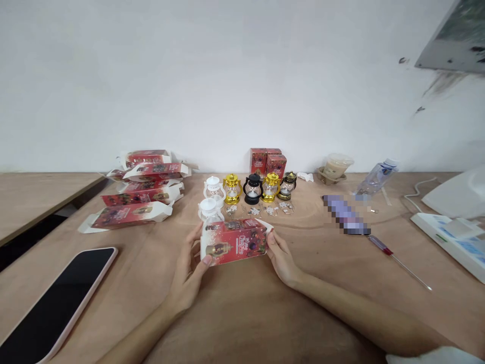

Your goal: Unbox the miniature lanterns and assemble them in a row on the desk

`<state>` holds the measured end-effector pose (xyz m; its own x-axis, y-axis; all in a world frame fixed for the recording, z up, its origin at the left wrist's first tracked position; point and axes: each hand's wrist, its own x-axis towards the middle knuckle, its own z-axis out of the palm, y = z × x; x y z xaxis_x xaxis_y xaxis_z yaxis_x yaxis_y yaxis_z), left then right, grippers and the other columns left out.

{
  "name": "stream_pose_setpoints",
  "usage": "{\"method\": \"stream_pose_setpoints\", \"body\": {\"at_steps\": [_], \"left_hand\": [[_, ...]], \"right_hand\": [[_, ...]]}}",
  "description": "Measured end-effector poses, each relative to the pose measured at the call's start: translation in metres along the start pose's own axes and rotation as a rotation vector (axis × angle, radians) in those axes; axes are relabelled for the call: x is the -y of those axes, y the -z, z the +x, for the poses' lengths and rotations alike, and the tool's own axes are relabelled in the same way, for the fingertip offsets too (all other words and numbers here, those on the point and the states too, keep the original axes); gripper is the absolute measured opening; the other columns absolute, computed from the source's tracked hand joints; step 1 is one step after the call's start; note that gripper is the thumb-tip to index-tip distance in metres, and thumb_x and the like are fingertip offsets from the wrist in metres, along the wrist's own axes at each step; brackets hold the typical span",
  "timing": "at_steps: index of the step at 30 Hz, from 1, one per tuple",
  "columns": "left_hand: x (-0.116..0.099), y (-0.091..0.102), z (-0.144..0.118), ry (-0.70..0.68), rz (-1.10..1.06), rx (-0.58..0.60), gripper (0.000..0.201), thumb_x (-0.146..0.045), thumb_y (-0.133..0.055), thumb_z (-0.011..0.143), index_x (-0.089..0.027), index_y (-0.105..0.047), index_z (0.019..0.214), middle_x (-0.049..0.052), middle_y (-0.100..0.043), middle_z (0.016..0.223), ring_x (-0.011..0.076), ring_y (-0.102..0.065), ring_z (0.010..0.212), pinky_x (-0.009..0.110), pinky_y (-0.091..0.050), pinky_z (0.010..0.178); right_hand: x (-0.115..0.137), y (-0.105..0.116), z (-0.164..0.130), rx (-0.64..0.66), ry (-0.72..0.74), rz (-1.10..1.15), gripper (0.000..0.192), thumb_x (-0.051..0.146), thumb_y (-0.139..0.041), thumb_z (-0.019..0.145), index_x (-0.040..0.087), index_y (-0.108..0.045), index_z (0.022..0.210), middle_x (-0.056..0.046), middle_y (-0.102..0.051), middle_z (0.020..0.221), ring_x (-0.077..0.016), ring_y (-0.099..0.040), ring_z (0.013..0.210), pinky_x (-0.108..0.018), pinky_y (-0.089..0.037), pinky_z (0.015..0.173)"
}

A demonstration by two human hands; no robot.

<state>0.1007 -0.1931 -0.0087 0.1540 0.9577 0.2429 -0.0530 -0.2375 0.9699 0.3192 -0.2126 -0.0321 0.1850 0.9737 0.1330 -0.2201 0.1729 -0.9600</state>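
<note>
A red printed Christmas gift box (238, 243) lies on its side between my hands, just above the table. My left hand (189, 268) grips its left end, thumb on the front face. At the right end, my right hand (280, 255) holds the box by its edge near a white flap. Just behind the box stand small lanterns: two white lanterns (214, 188), a gold lantern (232, 189), a black lantern (253, 189), another gold lantern (271, 188) and a bronze lantern (288, 187). Small metal hooks and tags (254, 211) lie before them.
Several unfolded red boxes (132, 215) are piled at left; closed red boxes (275, 164) stand by the wall. A phone (60, 303) lies front left. At right are a drink cup (336, 166), a plastic bottle (377, 179), a screwdriver (386, 250) and a power strip (447, 240).
</note>
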Motion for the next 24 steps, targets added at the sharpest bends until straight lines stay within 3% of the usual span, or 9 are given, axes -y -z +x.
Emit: {"method": "stream_pose_setpoints", "body": {"at_steps": [3,5,8,11,15,20,22,24], "left_hand": [[0.005,0.004,0.007,0.071,-0.092,-0.184,0.066,-0.055,-0.058,0.075,-0.024,-0.043,0.131,0.007,-0.057,0.123,0.0289,-0.054,0.113,0.041,-0.047,0.093],[0.007,0.005,0.011,0.112,-0.157,-0.242,0.066,-0.057,-0.057,0.074,-0.024,-0.044,0.130,0.006,-0.059,0.116,0.0279,-0.058,0.106,0.039,-0.051,0.085],[0.008,0.006,0.013,0.138,-0.177,-0.262,0.064,-0.056,-0.058,0.073,-0.025,-0.045,0.128,0.005,-0.059,0.115,0.0249,-0.060,0.099,0.033,-0.053,0.075],[0.008,0.005,0.013,0.136,-0.166,-0.265,0.059,-0.054,-0.061,0.073,-0.025,-0.049,0.123,0.003,-0.059,0.116,0.0216,-0.060,0.096,0.027,-0.052,0.069],[0.009,0.004,0.013,0.124,-0.249,-0.246,0.054,-0.054,-0.061,0.073,-0.026,-0.051,0.117,0.001,-0.061,0.104,0.0164,-0.061,0.078,0.025,-0.053,0.060],[0.003,0.001,0.015,0.183,-0.351,-0.207,0.048,-0.056,-0.062,0.071,-0.022,-0.051,0.104,0.000,-0.062,0.090,0.0148,-0.061,0.065,0.025,-0.054,0.051],[0.001,0.000,0.015,0.205,-0.374,-0.215,0.050,-0.057,-0.063,0.069,-0.022,-0.050,0.102,0.000,-0.062,0.088,0.0140,-0.061,0.063,0.025,-0.054,0.051],[0.000,-0.001,0.015,0.208,-0.377,-0.249,0.053,-0.057,-0.064,0.067,-0.023,-0.049,0.104,0.000,-0.061,0.089,0.0136,-0.060,0.064,0.025,-0.054,0.050]], "right_hand": [[0.005,-0.001,-0.001,-0.026,-0.080,0.090,0.048,0.063,-0.048,0.082,0.024,-0.064,0.104,-0.006,-0.070,0.100,-0.0250,-0.063,0.100,-0.039,-0.056,0.076],[0.009,-0.001,-0.003,-0.022,-0.068,0.075,0.045,0.058,-0.052,0.083,0.028,-0.059,0.114,-0.004,-0.067,0.109,-0.0231,-0.062,0.100,-0.036,-0.057,0.072],[0.013,-0.001,-0.004,-0.005,-0.032,0.058,0.043,0.055,-0.051,0.084,0.032,-0.053,0.121,-0.002,-0.064,0.115,-0.0211,-0.062,0.100,-0.034,-0.057,0.069],[0.014,-0.002,-0.004,0.019,0.002,0.055,0.040,0.052,-0.059,0.080,0.029,-0.058,0.112,-0.003,-0.065,0.112,-0.0212,-0.062,0.096,-0.032,-0.056,0.066],[0.014,-0.003,-0.001,-0.064,0.008,0.026,0.034,0.045,-0.068,0.075,0.023,-0.061,0.100,-0.003,-0.069,0.094,-0.0204,-0.065,0.081,-0.032,-0.055,0.062],[0.016,-0.003,-0.001,-0.141,-0.081,0.113,0.064,0.043,-0.069,0.073,0.027,-0.041,0.129,0.002,-0.067,0.071,-0.0202,-0.065,0.063,-0.033,-0.052,0.055],[0.015,-0.002,-0.002,-0.117,-0.061,0.074,0.063,0.043,-0.067,0.075,0.030,-0.040,0.130,0.002,-0.067,0.076,-0.0193,-0.064,0.064,-0.033,-0.052,0.057],[0.013,0.001,-0.002,-0.069,0.000,-0.032,0.047,0.044,-0.064,0.077,0.031,-0.052,0.121,0.000,-0.067,0.088,-0.0190,-0.062,0.073,-0.034,-0.051,0.065]]}}
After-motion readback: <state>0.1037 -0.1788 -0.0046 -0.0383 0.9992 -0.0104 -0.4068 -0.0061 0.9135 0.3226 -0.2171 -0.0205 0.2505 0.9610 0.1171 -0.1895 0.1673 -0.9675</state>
